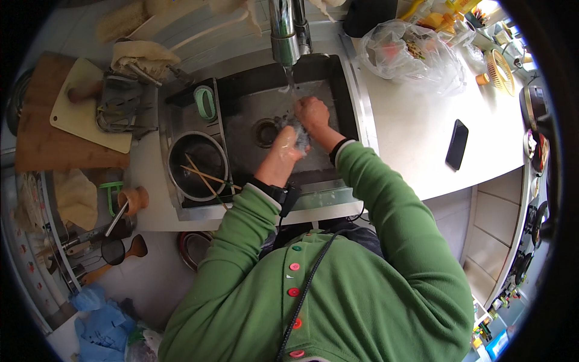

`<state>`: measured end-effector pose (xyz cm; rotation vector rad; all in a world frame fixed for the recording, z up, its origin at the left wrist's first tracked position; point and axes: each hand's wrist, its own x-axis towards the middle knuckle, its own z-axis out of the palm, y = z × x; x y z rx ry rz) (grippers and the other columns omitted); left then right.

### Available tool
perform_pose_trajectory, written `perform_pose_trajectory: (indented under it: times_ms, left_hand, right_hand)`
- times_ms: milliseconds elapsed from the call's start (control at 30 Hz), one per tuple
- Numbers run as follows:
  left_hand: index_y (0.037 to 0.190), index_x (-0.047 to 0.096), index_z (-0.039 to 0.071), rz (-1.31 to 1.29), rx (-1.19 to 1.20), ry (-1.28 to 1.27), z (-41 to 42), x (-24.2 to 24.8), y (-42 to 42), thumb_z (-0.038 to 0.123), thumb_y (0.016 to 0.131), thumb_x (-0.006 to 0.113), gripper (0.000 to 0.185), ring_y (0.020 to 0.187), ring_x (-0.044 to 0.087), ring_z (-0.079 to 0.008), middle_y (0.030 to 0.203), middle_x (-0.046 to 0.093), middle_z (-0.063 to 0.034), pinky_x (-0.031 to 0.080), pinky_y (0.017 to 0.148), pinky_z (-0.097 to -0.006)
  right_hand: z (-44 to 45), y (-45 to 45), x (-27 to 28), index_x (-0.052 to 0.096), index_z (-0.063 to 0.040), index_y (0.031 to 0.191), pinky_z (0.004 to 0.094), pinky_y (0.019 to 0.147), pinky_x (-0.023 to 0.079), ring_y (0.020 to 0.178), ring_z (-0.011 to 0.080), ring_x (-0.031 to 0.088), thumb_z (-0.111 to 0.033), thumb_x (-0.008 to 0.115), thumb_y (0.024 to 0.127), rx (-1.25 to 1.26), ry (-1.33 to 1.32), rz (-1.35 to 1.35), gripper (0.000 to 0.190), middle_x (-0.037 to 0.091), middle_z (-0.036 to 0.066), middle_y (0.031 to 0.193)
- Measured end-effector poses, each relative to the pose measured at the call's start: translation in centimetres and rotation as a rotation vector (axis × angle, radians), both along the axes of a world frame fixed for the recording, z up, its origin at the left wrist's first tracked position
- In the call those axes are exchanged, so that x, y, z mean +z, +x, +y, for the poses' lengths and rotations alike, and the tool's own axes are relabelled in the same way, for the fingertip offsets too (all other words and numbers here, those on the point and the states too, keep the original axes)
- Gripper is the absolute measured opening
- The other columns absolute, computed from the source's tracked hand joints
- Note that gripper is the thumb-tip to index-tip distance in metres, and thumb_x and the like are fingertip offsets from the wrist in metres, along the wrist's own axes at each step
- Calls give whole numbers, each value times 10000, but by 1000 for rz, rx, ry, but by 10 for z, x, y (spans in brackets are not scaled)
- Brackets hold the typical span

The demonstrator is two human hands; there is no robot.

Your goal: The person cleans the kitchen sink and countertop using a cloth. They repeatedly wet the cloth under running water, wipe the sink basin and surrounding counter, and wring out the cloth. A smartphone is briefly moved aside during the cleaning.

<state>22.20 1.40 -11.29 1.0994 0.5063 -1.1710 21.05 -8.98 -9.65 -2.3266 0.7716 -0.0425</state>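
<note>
In a dark sink basin my left hand holds a wet grey scrunched thing, perhaps a scouring pad; its kind is unclear. My right hand is curled into a fist at the upper edge of that thing. Whether its fingers grip any of it is hidden. Water runs from a chrome faucet just above the right hand. To the left of the hands is the round drain. Both hands look wet.
A metal pot with crossed chopsticks stands left of the basin, below a green ring-shaped thing. Cutting boards lie farther left. On the right counter are a phone and a clear plastic bag.
</note>
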Motion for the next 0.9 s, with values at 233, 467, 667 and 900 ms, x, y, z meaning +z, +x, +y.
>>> perform_pose_trajectory:
  times_ms: [233,467,667,900]
  left_hand:
    - [983,564,129,282,313,-630,13,-43,4,284,907,430,218,911,573,-223,1015,613,-60,477,773,-393]
    - [989,585,156,50,239,-120,-2,-22,-12,298,908,489,190,871,585,-185,980,621,6,470,741,-381]
    - [1158,552,111,131,172,-63,20,45,4,479,965,345,465,988,586,-237,1095,614,-69,491,807,-425]
    - [1297,390,61,145,164,66,57,30,22,334,1008,264,417,1114,533,-300,1297,495,-141,458,900,-449]
  right_hand:
    - [47,-23,19,660,-12,814,489,767,488,839,434,609,-282,537,821,-104,166,-66,297,640,238,852]
    - [8,-6,-3,669,-17,854,476,799,484,868,437,602,-308,536,831,-89,142,38,321,633,257,858]
    - [-25,-9,-18,615,15,986,404,730,503,854,297,634,-383,612,832,-185,843,87,427,659,149,944]
    - [-77,-33,39,556,-36,1135,286,664,456,889,156,569,-132,686,822,-38,1303,-98,352,601,48,1000]
